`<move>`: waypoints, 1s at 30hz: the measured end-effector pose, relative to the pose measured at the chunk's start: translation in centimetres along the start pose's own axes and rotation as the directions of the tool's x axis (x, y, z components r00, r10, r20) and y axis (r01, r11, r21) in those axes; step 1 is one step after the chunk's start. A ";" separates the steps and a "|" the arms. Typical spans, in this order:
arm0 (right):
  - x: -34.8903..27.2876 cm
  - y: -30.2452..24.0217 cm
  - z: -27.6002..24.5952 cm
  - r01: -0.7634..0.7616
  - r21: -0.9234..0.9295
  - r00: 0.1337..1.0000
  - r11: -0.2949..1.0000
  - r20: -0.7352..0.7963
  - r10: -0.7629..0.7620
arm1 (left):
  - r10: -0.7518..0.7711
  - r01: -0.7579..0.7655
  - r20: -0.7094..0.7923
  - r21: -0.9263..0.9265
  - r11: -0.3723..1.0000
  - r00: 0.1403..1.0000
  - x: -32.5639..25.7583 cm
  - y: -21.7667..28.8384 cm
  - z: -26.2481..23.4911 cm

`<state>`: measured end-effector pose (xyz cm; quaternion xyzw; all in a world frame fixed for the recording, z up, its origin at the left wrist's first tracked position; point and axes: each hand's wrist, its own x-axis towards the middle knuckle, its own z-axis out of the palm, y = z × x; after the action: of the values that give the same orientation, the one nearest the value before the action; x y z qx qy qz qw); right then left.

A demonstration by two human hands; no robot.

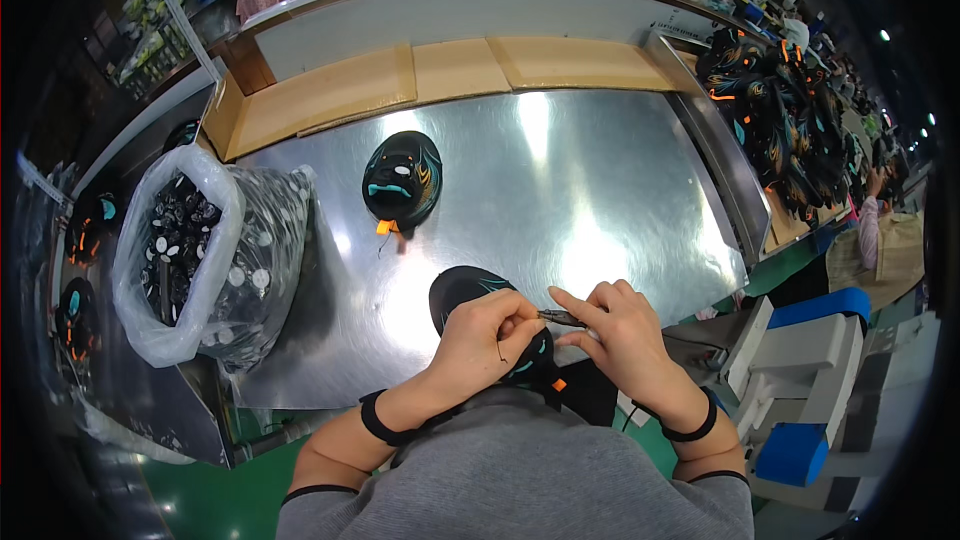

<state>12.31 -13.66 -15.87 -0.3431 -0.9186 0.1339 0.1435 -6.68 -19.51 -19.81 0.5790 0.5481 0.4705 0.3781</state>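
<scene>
Over a black, teal-marked piece (457,290) at the metal bench's (490,175) near edge, your right grip (626,332) grasps a slim dark tool (566,319); its tip meets your left grip (478,328), whose hold I cannot tell.

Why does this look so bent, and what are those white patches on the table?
Head view: the fisheye lens bows the pale partition; head view: the white patches are glare on the metal table, probably reflected lamplight, with shadow right of the plastic bag; head view: the left hand and right hand look fairly sharp.
</scene>
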 end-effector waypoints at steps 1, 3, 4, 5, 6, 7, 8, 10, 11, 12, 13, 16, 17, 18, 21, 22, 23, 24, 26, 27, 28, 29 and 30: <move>-0.1 -0.1 0.0 0.011 -0.030 1.000 1.000 -0.001 -0.011 | -0.029 0.029 0.019 -0.014 0.999 0.999 0.0 0.0 0.0; -0.4 -0.2 0.2 0.027 -0.074 1.000 0.997 -0.012 -0.028 | -0.044 0.045 0.035 -0.021 0.999 0.998 -0.2 0.0 0.0; -0.5 -0.3 0.3 0.042 -0.116 0.999 0.992 -0.016 -0.044 | -0.066 0.068 0.050 -0.030 0.997 0.997 -0.2 0.0 0.0; -0.3 -0.5 0.1 0.050 -0.134 0.998 0.990 -0.041 -0.056 | -0.062 0.064 0.054 -0.030 0.998 0.997 -0.1 -0.1 -0.1; -0.4 -0.3 0.3 0.045 -0.136 0.998 0.990 -0.044 -0.052 | -0.096 0.100 0.110 -0.025 0.995 0.989 0.0 -0.2 -0.1; -0.4 0.0 0.4 0.046 -0.157 0.996 0.987 -0.062 -0.057 | -0.120 0.123 0.164 -0.011 0.992 0.979 0.1 0.0 -0.3; -0.4 0.4 0.6 0.046 -0.177 0.995 0.983 -0.078 -0.061 | -0.106 0.108 0.168 -0.005 0.994 0.980 0.2 0.3 -0.6; 0.0 2.7 1.6 0.033 -0.201 0.990 0.979 -0.130 -0.060 | -0.221 0.410 0.409 -0.463 0.786 0.885 0.8 0.5 -1.4; 0.0 4.1 2.0 0.021 -0.219 0.985 0.975 -0.161 -0.057 | -0.217 0.448 0.452 -0.501 0.741 0.865 0.9 0.4 -1.8; 0.3 5.1 2.3 0.007 -0.227 0.985 0.974 -0.166 -0.045 | -0.208 0.448 0.465 -0.499 0.742 0.861 1.2 0.2 -2.1; 0.2 5.6 2.9 0.053 -0.212 0.979 0.976 -0.181 -0.093 | -0.200 0.480 0.496 -0.537 0.694 0.845 0.6 0.0 -2.5; -0.4 6.3 3.6 0.122 -0.217 0.965 0.969 -0.204 -0.167 | -0.240 0.509 0.482 -0.570 0.645 0.843 -0.5 0.2 -3.5; 0.7 6.9 4.1 0.164 -0.236 0.949 0.958 -0.228 -0.218 | -0.209 0.487 0.508 -0.510 0.709 0.836 -0.3 -0.3 -3.7; 0.5 7.3 4.4 0.161 -0.217 0.959 0.963 -0.196 -0.205 | -0.187 0.459 0.529 -0.446 0.768 0.827 0.0 -0.9 -3.8; 0.5 9.0 4.9 0.004 -0.069 0.991 0.998 -0.136 -0.014 | -0.050 0.194 0.444 -0.285 0.939 0.895 2.3 -2.4 -2.9; -0.1 10.6 5.9 -0.038 0.016 0.967 0.999 -0.252 0.040 | 0.021 0.036 0.441 -0.121 0.992 0.897 3.1 -1.4 -3.1; -0.8 11.5 6.4 -0.142 0.067 0.950 0.988 -0.271 0.155 | 0.088 -0.119 0.457 0.038 0.992 0.885 3.4 -0.9 -3.0; -1.8 13.4 7.7 -0.136 0.115 0.914 0.984 -0.368 0.170 | 0.279 -0.321 0.411 0.034 0.947 0.868 3.4 -1.5 -2.1; -1.8 14.0 7.9 -0.240 0.009 0.934 0.971 -0.268 0.234 | 0.456 -0.560 0.427 0.155 0.814 0.781 2.7 -0.4 -2.6; -1.7 13.9 8.3 -0.270 -0.016 0.933 0.963 -0.253 0.257 | 0.482 -0.578 0.365 0.230 0.783 0.797 1.8 0.7 -3.0; -1.3 13.9 8.7 -0.307 -0.043 0.926 0.951 -0.243 0.288 | 0.509 -0.579 0.279 0.312 0.754 0.814 0.8 2.5 -4.5; -1.0 14.2 8.9 -0.282 -0.036 0.932 0.959 -0.248 0.265 | 0.544 -0.562 0.154 0.336 0.756 0.824 -0.3 3.9 -6.1; -0.7 14.5 9.0 -0.290 -0.080 0.937 0.954 -0.227 0.265 | 0.576 -0.549 0.034 0.351 0.758 0.817 -1.3 5.0 -7.8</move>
<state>18.19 -4.89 -29.29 -0.4892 -0.8461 0.0636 0.2017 -12.72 -21.97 -13.09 0.7554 0.4363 0.4805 0.0906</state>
